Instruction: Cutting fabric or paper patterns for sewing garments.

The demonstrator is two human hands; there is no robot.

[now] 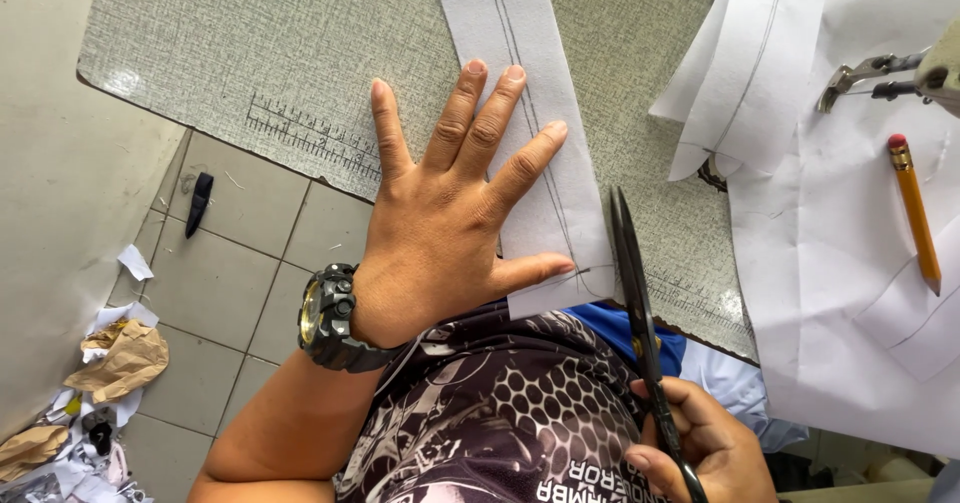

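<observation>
The left hand (440, 233) lies flat with its fingers (500, 123) spread wide, palm down on a long strip of white, felt-like fabric (520, 93) that runs away along the table (250, 53). The strip carries thin pencilled lines down its length, and its near end hangs just over the table edge. The table top is grey with a fine woven-looking texture and a ruler scale printed near its edge.

The right hand (700, 453) has its fingers curled shut around the black handles of a pair of scissors (635, 283), whose long dark blades lie closed, or nearly so, pointing away just beside the strip's right edge.

To the right lie white paper pattern sheets (850, 293), with a yellow, red-tipped pencil (915, 213) resting on them.
</observation>
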